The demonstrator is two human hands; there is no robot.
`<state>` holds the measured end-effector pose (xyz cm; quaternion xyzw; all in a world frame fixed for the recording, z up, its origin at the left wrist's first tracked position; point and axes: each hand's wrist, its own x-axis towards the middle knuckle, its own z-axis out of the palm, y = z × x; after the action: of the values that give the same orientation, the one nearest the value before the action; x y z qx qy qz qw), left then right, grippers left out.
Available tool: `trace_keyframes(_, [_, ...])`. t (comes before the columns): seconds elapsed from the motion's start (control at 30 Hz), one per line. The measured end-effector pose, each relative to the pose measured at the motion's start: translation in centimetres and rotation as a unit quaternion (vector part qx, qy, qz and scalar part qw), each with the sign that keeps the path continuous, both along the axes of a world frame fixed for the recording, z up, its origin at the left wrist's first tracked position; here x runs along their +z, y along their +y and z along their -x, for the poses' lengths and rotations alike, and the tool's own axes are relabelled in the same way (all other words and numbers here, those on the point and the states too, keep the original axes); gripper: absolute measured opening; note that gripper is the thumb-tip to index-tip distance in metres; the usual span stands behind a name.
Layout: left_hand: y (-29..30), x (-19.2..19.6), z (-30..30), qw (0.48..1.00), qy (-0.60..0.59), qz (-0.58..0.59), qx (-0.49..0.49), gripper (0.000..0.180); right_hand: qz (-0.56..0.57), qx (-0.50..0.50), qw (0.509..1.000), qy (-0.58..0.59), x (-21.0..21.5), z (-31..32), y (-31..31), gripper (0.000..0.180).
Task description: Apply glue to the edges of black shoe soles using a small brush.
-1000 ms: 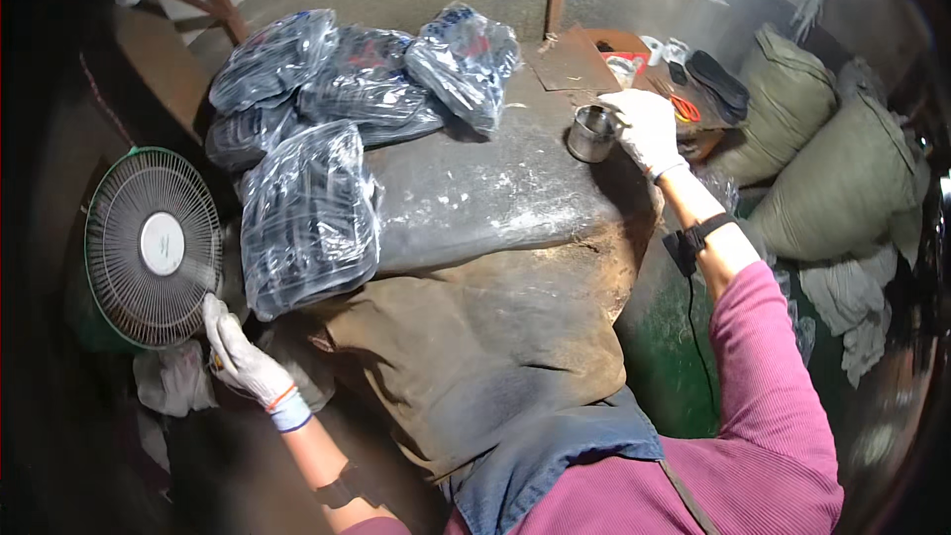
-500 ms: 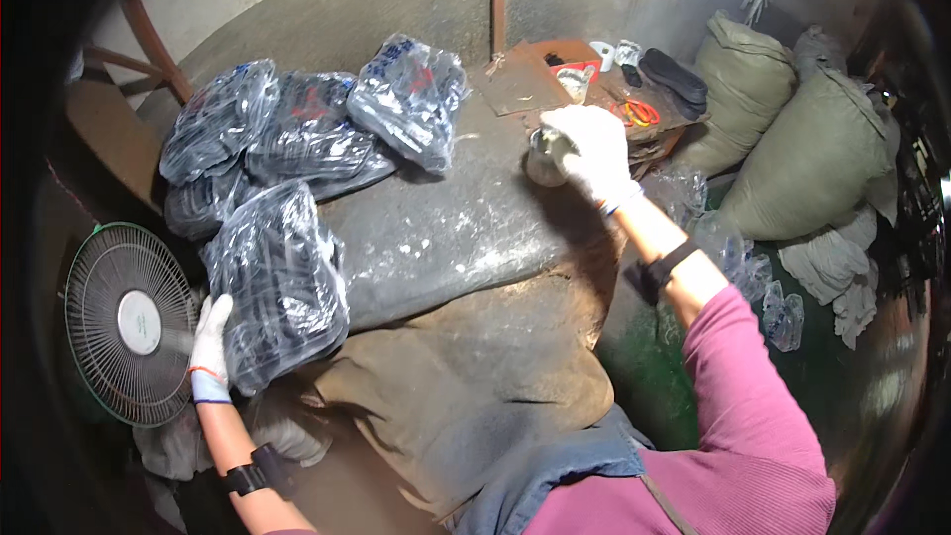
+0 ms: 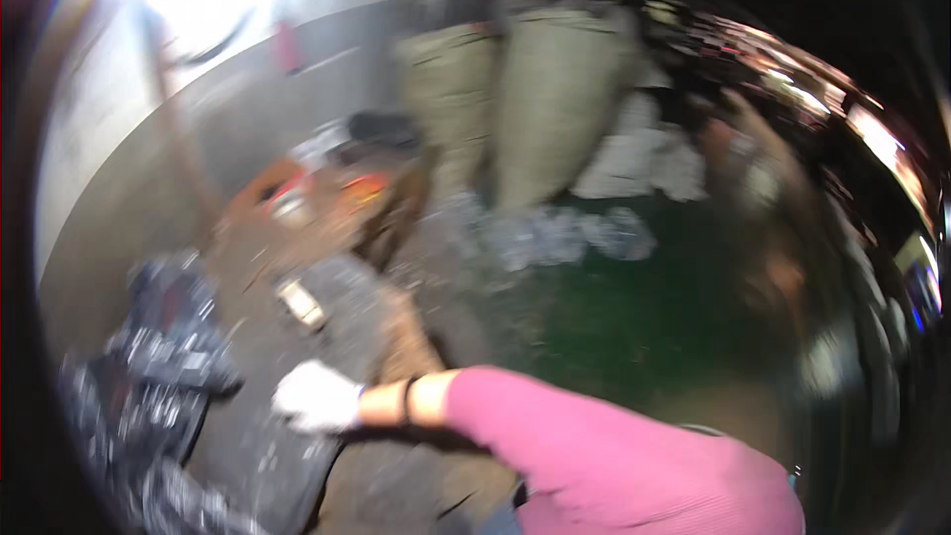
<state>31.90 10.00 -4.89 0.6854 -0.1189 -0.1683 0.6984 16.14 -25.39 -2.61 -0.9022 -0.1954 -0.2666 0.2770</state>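
My right hand (image 3: pixel 319 398), in a white glove, hovers over or rests on the dark grey padded work surface (image 3: pixel 260 426); motion blur hides its fingers. Just beyond it, on that surface, lies a small pale, roll-like thing (image 3: pixel 300 304), too smeared to name. Dark goods in clear plastic bags (image 3: pixel 173 327) are piled at the left. My left hand is out of the picture.
A small bench with an orange-red tray (image 3: pixel 287 193) stands beyond the surface. Two tall, full sacks (image 3: pixel 555 104) are behind it. Clear plastic pieces (image 3: pixel 565 236) litter the green floor (image 3: pixel 654 307). A grey wall (image 3: pixel 129 168) rises at the left.
The view has swung to the right, and the left hand and fan have left it. My right hand has come away from the pale thing, which now lies on the surface.
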Motion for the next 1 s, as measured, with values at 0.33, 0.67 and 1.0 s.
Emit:
trace_keyframes(0.33, [-3.0, -10.7, 0.0, 0.992, 0.016, 0.126, 0.006, 0.076, 0.004, -0.054, 0.998, -0.041, -1.8, 0.2, -0.6, 0.017])
trace_keyframes(0.67, [9.0, -11.1, 14.4, 0.963, 0.035, 0.195, 0.184, 0.091, -0.025, -0.064, 0.997, -0.046, -2.2, 0.7, -1.0, 0.019])
trace_keyframes(1.0, [5.8, -3.4, 27.4, 0.985, 0.048, 0.099, 0.129, 0.09, -0.121, -0.074, 0.99, -0.01, -1.5, 0.5, -1.2, 0.028])
